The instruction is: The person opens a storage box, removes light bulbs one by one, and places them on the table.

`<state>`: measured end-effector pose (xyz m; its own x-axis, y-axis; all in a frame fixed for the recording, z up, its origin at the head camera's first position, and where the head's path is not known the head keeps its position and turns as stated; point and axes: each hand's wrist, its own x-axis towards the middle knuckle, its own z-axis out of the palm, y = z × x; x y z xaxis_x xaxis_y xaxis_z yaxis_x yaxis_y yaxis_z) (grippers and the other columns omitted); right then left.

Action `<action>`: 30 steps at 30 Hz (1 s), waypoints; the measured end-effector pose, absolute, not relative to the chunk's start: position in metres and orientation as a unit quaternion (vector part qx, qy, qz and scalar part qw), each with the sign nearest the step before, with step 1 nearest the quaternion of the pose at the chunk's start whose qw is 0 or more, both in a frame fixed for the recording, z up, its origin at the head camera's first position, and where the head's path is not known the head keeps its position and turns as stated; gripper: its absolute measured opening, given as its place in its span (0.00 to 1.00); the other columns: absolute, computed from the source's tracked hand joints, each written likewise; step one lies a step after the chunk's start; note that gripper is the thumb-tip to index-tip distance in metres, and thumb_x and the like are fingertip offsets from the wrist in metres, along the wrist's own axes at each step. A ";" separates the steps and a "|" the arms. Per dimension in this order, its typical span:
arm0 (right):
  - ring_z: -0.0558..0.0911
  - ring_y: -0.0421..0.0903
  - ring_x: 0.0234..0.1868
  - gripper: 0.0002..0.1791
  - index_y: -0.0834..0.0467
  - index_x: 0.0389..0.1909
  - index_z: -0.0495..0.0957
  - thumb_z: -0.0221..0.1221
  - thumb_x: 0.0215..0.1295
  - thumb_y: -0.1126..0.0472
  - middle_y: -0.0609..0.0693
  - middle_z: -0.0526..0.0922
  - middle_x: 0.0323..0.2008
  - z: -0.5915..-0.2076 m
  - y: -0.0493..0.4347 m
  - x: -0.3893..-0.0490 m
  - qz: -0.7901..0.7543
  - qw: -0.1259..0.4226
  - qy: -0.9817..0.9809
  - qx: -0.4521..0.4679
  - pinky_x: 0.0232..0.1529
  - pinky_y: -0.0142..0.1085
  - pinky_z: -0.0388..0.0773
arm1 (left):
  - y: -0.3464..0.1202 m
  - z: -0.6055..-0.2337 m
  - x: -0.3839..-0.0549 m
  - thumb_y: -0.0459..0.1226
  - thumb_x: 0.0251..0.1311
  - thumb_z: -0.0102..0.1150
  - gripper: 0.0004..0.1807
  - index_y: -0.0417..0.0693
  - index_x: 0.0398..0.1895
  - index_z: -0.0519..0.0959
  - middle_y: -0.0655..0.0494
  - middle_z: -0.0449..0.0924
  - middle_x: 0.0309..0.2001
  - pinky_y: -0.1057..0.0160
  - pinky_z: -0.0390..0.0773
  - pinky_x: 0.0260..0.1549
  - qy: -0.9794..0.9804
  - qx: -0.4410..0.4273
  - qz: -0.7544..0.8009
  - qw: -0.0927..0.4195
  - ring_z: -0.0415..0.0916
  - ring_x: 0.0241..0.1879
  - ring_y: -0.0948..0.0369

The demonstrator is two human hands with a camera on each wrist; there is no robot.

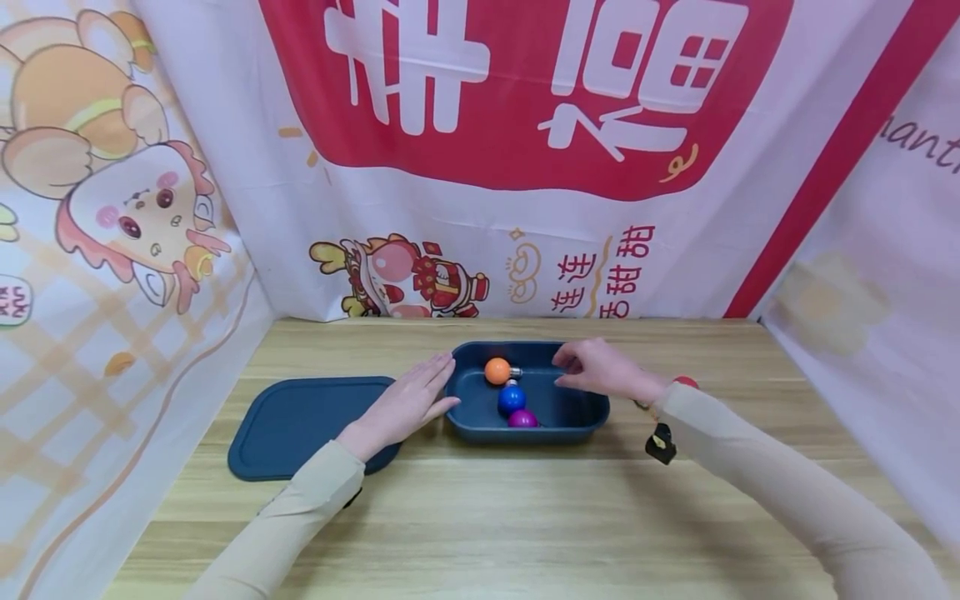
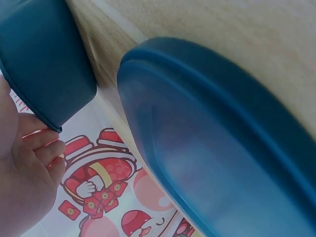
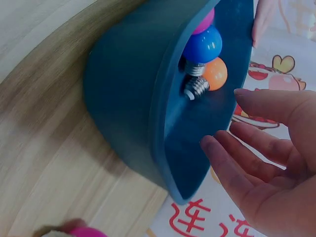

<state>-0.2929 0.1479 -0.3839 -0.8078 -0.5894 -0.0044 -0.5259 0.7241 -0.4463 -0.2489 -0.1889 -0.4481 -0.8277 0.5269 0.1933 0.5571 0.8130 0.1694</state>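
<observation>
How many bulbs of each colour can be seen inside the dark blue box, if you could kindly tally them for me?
Orange bulb: 1
Blue bulb: 1
Purple bulb: 1
Total visible in the dark blue box: 3

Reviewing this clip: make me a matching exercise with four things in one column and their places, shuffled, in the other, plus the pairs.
Column one
1. Left hand
2. Right hand
3. Orange bulb
4. Dark blue lid

Column two
A. Lying on the table, left of the box
B. At the box's left end, touching it
C. Inside the box, beside the blue bulb
D. Above the box's right part, holding nothing

Pairs: 1-B, 2-D, 3-C, 4-A
</observation>
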 end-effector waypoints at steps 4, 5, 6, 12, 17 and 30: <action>0.86 0.49 0.43 0.17 0.65 0.50 0.81 0.67 0.62 0.62 0.62 0.86 0.47 -0.386 0.139 -0.295 -0.214 0.084 0.922 -0.311 0.48 0.42 0.86 | -0.188 -0.449 -0.249 0.52 0.71 0.52 0.37 0.40 0.75 0.60 0.45 0.59 0.76 0.47 0.62 0.73 -0.949 -0.286 -0.109 0.070 0.58 0.76 0.49; 0.86 0.50 0.44 0.17 0.65 0.50 0.81 0.67 0.62 0.62 0.62 0.86 0.48 -0.386 0.137 -0.295 -0.213 0.086 0.921 -0.314 0.49 0.43 0.86 | -0.188 -0.449 -0.249 0.52 0.71 0.52 0.37 0.40 0.75 0.60 0.44 0.59 0.76 0.47 0.63 0.73 -0.949 -0.287 -0.110 0.070 0.59 0.76 0.49; 0.86 0.52 0.45 0.17 0.65 0.50 0.81 0.67 0.62 0.62 0.62 0.86 0.48 -0.386 0.135 -0.296 -0.211 0.086 0.919 -0.320 0.50 0.44 0.86 | -0.188 -0.449 -0.249 0.52 0.71 0.52 0.37 0.39 0.75 0.60 0.44 0.59 0.76 0.47 0.63 0.73 -0.949 -0.287 -0.111 0.071 0.59 0.76 0.49; 0.85 0.56 0.48 0.16 0.63 0.50 0.81 0.67 0.62 0.63 0.61 0.85 0.50 -0.391 0.124 -0.296 -0.200 0.100 0.910 -0.348 0.52 0.45 0.85 | -0.189 -0.449 -0.249 0.53 0.71 0.51 0.38 0.40 0.75 0.60 0.44 0.59 0.76 0.47 0.62 0.73 -0.949 -0.288 -0.110 0.071 0.58 0.76 0.49; 0.84 0.55 0.49 0.17 0.64 0.52 0.80 0.66 0.62 0.65 0.61 0.85 0.50 -0.395 0.115 -0.297 -0.201 0.109 0.904 -0.361 0.53 0.45 0.84 | -0.189 -0.449 -0.250 0.54 0.71 0.51 0.38 0.40 0.75 0.60 0.45 0.59 0.76 0.48 0.63 0.73 -0.949 -0.288 -0.108 0.074 0.58 0.76 0.50; 0.82 0.51 0.51 0.20 0.62 0.55 0.79 0.67 0.62 0.65 0.55 0.84 0.53 -0.401 0.094 -0.298 -0.196 0.135 0.896 -0.374 0.57 0.45 0.81 | -0.190 -0.453 -0.251 0.54 0.71 0.52 0.38 0.42 0.76 0.59 0.46 0.58 0.77 0.48 0.62 0.74 -0.951 -0.284 -0.104 0.071 0.57 0.77 0.50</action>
<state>-0.2984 0.0942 -0.4014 -0.6836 -0.7236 -0.0955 -0.6173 0.6430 -0.4533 -0.2506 -0.1897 -0.4528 -0.8286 0.5251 0.1942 0.5546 0.8171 0.1571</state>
